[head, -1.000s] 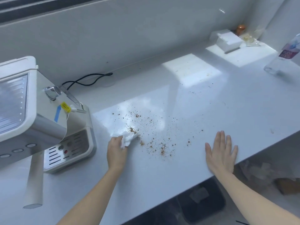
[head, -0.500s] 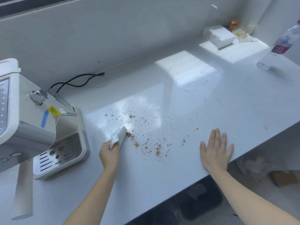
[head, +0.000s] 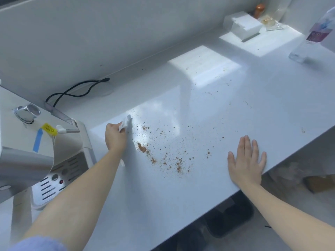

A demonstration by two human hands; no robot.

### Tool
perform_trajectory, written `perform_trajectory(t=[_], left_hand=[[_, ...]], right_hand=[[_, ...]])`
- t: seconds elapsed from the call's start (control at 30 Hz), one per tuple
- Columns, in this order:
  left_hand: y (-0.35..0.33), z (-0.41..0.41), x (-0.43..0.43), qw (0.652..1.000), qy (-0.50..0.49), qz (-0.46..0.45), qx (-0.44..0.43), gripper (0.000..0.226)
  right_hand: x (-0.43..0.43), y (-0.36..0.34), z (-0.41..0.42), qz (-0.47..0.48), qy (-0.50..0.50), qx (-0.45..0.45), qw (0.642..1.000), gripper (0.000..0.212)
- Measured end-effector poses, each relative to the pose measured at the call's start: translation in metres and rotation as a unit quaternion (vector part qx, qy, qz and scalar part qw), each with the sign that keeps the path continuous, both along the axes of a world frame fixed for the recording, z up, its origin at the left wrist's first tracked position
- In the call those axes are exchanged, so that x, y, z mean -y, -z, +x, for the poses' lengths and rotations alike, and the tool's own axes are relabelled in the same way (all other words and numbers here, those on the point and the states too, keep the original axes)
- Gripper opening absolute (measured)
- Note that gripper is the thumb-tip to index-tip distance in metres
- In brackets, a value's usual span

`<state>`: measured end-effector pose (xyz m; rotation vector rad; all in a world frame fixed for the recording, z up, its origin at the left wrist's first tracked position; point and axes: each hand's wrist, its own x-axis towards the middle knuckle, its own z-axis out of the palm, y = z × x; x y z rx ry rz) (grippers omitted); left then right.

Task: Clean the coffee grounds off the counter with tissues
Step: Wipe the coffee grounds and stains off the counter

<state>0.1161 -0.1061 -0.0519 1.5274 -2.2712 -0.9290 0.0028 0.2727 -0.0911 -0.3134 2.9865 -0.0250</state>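
Note:
Brown coffee grounds point(head: 163, 153) lie scattered over the middle of the white counter point(head: 199, 109), with small heaps near the front. My left hand point(head: 115, 136) grips a crumpled white tissue point(head: 125, 123) and presses it on the counter at the far left edge of the spill. My right hand point(head: 247, 160) rests flat with fingers apart near the counter's front edge, to the right of the grounds, holding nothing.
A coffee machine point(head: 36, 151) stands at the left, close to my left arm, with a black cable point(head: 76, 91) behind it. At the far right are a white tissue box point(head: 243, 26) and a plastic bottle point(head: 311, 38). A dark bin point(head: 230, 218) sits below the counter edge.
My left hand has carried the tissue away from me, toward the wall, to the far side of the spill, leaving a small heap of grounds behind. My right hand has stayed flat.

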Motion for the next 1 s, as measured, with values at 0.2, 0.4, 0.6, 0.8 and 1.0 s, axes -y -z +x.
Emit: perform_trajectory(t=[0.2, 0.4, 0.6, 0.8, 1.0], left_hand=[[0.006, 0.002, -0.041, 0.993, 0.112, -0.035, 0.018, 0.021], [0.004, 0.013, -0.116, 0.979, 0.202, -0.007, 0.013, 0.025], [-0.008, 0.029, -0.114, 0.985, 0.143, 0.095, -0.029, 0.030], [-0.012, 0.046, -0.018, 0.999, -0.012, -0.003, -0.031, 0.028], [0.005, 0.011, 0.042, 0.997, -0.029, -0.048, 0.047, 0.022]], right_hand=[[0.001, 0.001, -0.001, -0.004, -0.005, 0.002, 1.000, 0.066], [0.001, -0.002, 0.000, -0.009, -0.007, 0.007, 1.000, 0.067], [0.000, -0.004, 0.001, -0.018, -0.012, 0.007, 1.000, 0.067], [0.000, -0.002, 0.000, -0.031, -0.009, -0.007, 0.999, 0.064], [0.002, -0.006, 0.002, -0.034, -0.011, -0.019, 0.999, 0.072]])
